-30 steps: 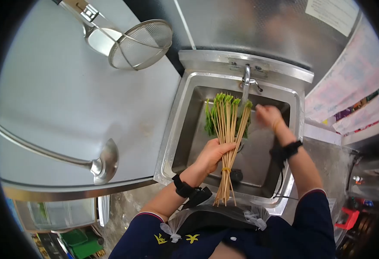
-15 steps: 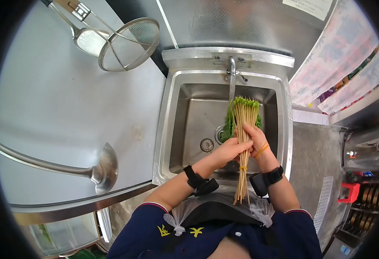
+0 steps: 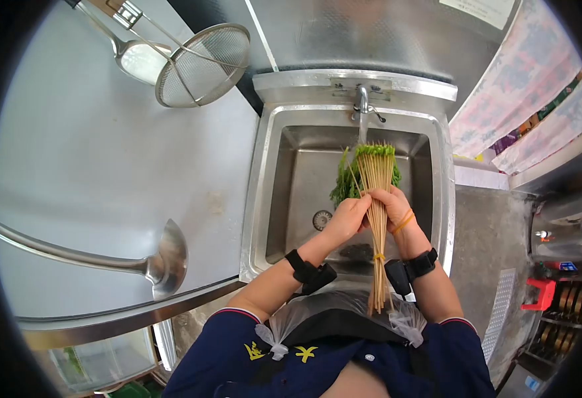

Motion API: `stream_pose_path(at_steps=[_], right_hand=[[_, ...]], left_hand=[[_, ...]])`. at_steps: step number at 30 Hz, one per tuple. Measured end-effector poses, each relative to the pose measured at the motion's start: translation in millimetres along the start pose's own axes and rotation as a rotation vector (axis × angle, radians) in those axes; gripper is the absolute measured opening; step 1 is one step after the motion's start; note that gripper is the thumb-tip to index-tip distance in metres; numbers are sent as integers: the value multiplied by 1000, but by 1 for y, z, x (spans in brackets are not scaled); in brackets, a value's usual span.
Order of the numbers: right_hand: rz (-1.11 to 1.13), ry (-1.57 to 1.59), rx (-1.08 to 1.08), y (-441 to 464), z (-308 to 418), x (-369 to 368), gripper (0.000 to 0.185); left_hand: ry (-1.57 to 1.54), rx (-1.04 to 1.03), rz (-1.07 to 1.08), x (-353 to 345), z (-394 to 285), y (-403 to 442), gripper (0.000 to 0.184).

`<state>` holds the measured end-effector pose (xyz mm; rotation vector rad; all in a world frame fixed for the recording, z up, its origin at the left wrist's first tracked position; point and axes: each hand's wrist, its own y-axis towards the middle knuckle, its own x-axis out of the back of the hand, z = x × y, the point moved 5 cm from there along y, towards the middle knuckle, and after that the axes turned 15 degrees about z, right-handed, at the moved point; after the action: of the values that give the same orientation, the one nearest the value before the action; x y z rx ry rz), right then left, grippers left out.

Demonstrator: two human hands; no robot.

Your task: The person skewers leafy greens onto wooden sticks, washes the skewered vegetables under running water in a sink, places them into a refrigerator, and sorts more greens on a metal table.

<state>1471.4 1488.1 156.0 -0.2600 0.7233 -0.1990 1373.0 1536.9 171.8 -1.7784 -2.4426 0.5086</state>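
A fanned bundle of thin wooden skewers [image 3: 376, 174] stands over the sink, tips away from me, a yellow rubber band round its lower part. Leafy greens [image 3: 345, 182] are threaded at the tips and hang below and beside the sticks. My left hand [image 3: 349, 217] is closed on the bundle's left side, thumb against the sticks. From the right, my right hand [image 3: 394, 204] grips the same bundle; an orange band circles that wrist. Water runs from the faucet [image 3: 363, 99] onto the green end.
The steel sink [image 3: 256, 192] has a drain strainer [image 3: 321, 219]. On the counter [image 3: 98, 199] at left lie a large ladle [image 3: 165, 259], a mesh strainer [image 3: 205, 66] and another metal utensil [image 3: 142, 61]. A red stool [image 3: 538, 294] stands at right.
My hands have shifted up the skewers, the left one further from me. The bundle's tips have spread wider, and more of the greens show on the left.
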Motion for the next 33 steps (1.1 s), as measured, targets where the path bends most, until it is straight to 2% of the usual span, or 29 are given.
stream_pose_path(at_steps=[6,10,12,15,19,21,25,27,31,33], right_hand=[[-104,-5,94,5,-5,3,21],[-84,-75,44,4,-1,11,19],[-35,-89,12,5,-1,12,17],[-11,-84,39,5,-2,10,15],[-11,-8,111,6,-1,8,15],[10,-7,107,7,-2,8,18],[-12,10,112,9,-7,12,21],[115,11,49,9,-6,8,23],[76,42,116,12,-10,-2,24],[60,66,143,18,-12,-7,25]], left_hand=[[56,-27,-97,9,1,1,44],[55,8,-85,4,8,3,43],[33,-90,-164,3,2,1,45],[63,-187,-150,5,7,10,44],[-22,-201,-86,2,-6,10,44],[85,-80,-2,5,-1,14,47],[-5,-40,41,4,0,11,51],[-66,118,135,4,8,9,54],[-74,130,195,0,0,6,55],[-234,38,77,-3,-5,5,48]])
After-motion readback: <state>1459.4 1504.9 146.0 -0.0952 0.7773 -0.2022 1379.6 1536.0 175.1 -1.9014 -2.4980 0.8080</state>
